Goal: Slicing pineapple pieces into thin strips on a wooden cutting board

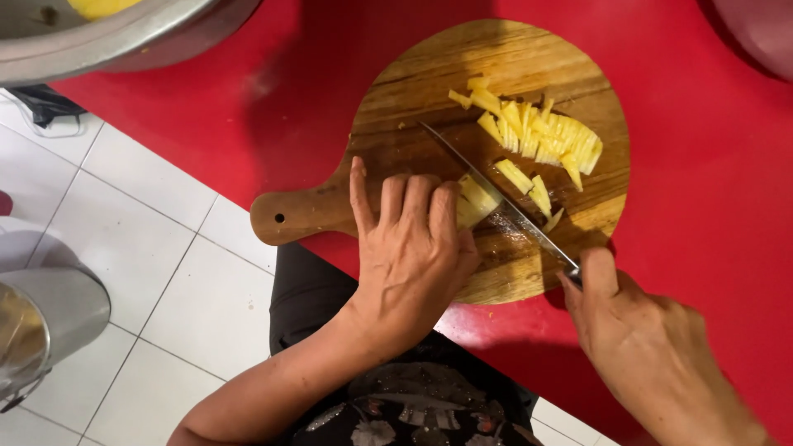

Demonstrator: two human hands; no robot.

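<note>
A: Item one — the board (429, 99). Entry?

B: Round, wooden, with a short handle pierced by a hole; it lies on a red table (702, 206). All else is placed from it.

A: Left hand (413, 248)?

B: At the board's near edge, palm down, fingers curled over the yellow block (477, 201). It pins the block to the wood; only the block's far end shows past the fingertips.

A: Right hand (636, 339)?

B: Off the board's near right edge, closed round the handle of the knife (496, 198). The handle is mostly hidden in the fist.

A: And the blade?

B: It runs slantwise across the board, tip toward the middle, edge lying against the block's exposed end — just beside the left fingertips.

A: So the block relative to the two grips?

B: Under the left hand, touching it; well up the blade from the right hand, which does not touch it.

A: Cut stock?

B: Strips (545, 136) — thin, yellow, fanned in a heap on the board's far right part, beyond the blade. A few loose pieces lie between the heap and the knife.

A: Off the board?

B: A metal bowl (124, 37) past the far left, holding something yellow. A steel pot (45, 322) stands on the white tile floor to the near left.
</note>
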